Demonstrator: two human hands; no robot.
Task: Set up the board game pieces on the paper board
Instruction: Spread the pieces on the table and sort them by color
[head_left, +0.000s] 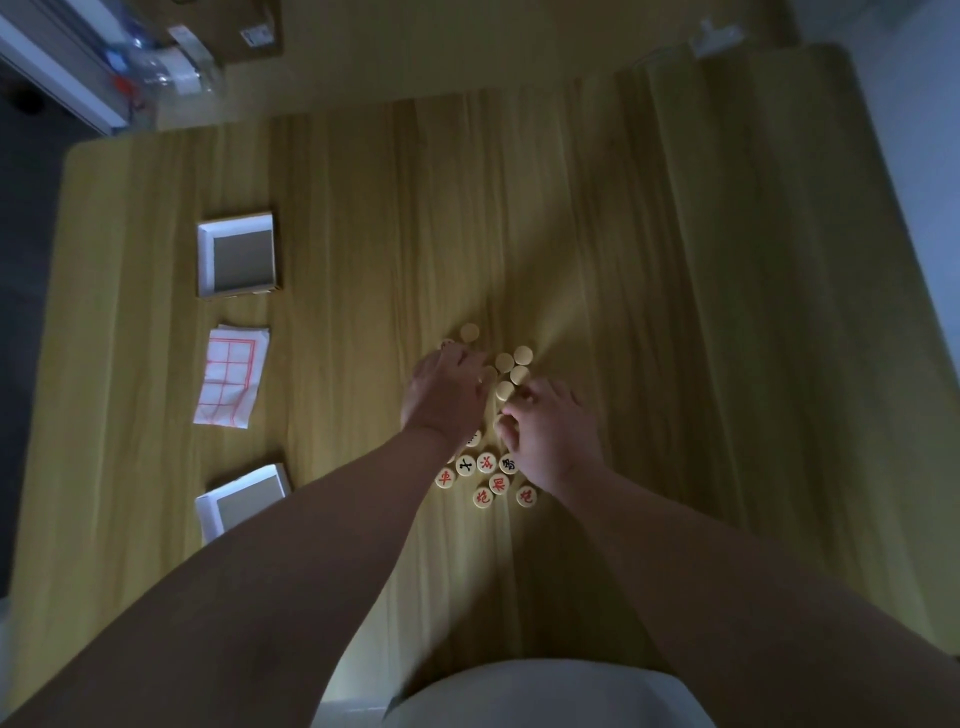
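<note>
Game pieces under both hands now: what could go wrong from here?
1. The paper board lies folded off to the left, away from the pieces; setup may stall until it is spread out.
2. Several pieces lie blank side up, so they could be misplaced.
3. The left hand and right hand crowd the pile and may scatter it.

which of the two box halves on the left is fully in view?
The far box half, beyond the folded paper board. The near box half is partly hidden behind the left forearm.
</note>
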